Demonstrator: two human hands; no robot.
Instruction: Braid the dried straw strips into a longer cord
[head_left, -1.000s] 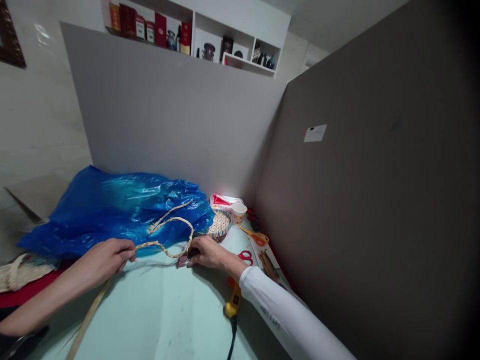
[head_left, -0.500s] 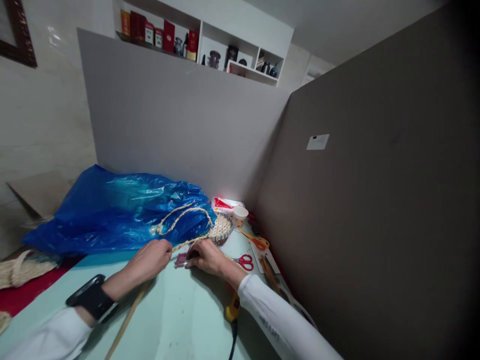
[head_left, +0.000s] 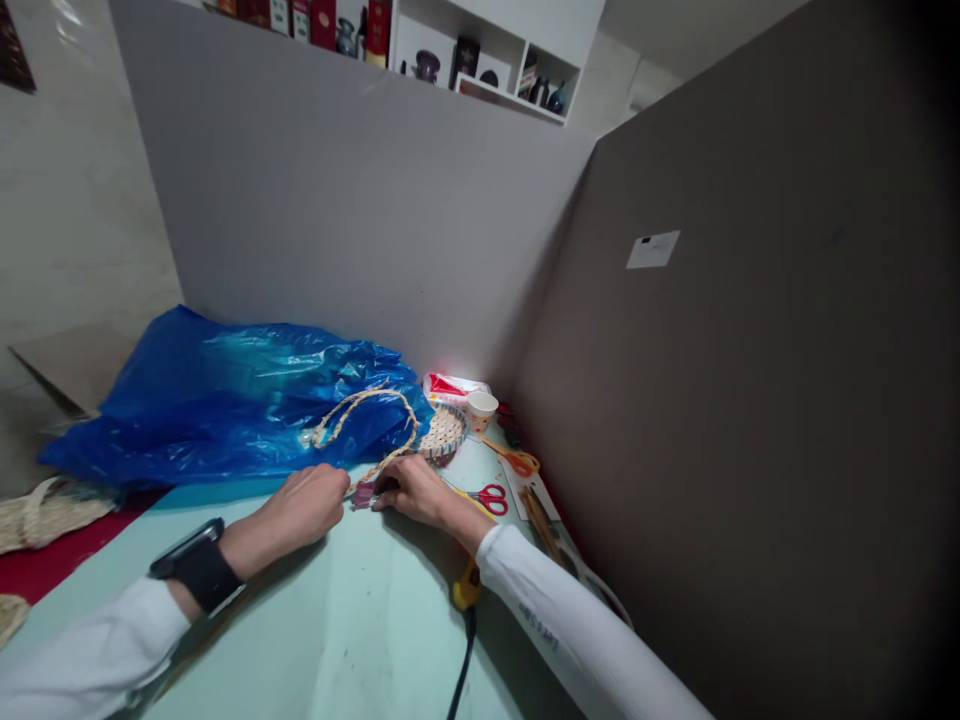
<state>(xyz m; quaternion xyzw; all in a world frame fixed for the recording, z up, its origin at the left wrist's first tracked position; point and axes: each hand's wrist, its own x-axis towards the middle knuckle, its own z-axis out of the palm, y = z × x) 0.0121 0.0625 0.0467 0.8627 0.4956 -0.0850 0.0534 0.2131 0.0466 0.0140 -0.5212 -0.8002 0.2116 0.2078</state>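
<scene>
My left hand (head_left: 311,505), with a black watch on its wrist, is closed on one end of a braided straw cord (head_left: 409,420). From there the cord runs behind my right hand and loops up onto a blue plastic bag (head_left: 247,400). A flat straw strand (head_left: 202,645) trails below my left forearm toward the front. My right hand (head_left: 416,490) is just right of the left one, fingers bent down onto a small purplish block-like piece (head_left: 363,496) on the table. Its exact kind is unclear, and the fingertips are partly hidden.
A small woven basket (head_left: 444,432), a paper cup (head_left: 481,408) and red-handled scissors (head_left: 491,499) lie beyond my right hand. Orange-handled scissors (head_left: 519,461) are further right. A yellow corded tool (head_left: 466,590) lies beneath my right forearm. Grey partitions (head_left: 360,210) enclose the table.
The view has tilted down slightly. My left hand has come a little closer to the right hand, still gripping the cord. The right hand stays at the purplish piece.
</scene>
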